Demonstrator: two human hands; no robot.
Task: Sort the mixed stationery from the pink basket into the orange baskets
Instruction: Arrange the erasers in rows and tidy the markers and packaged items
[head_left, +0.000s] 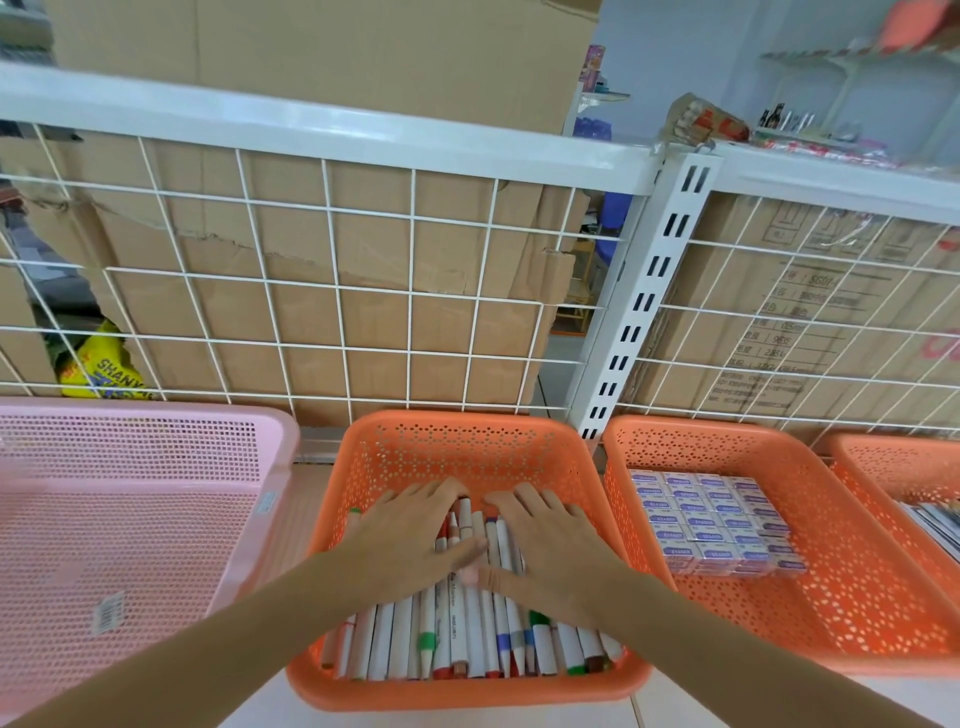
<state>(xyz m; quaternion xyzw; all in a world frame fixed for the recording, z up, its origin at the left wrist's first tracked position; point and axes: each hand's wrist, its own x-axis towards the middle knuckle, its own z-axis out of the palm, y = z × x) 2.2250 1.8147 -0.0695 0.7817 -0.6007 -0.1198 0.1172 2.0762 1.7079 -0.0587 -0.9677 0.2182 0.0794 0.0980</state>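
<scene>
White-barrelled markers (457, 639) with red, green, blue and brown caps are being kept side by side in the middle orange basket (467, 441). They are being touched from above by the left grip (410, 535) and the right grip (550, 540), both laid flat with fingers straight and nothing clasped. The pink basket (130, 519) is being shown left of the left grip. Boxed erasers (711, 525) are being held in another orange basket (857, 613) right of the right grip.

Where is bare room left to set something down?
Bare: floor of the pink basket; in the eraser basket, the floor in front and right of the eraser boxes. Crowded: the marker basket, markers under left hand and right hand.
</scene>
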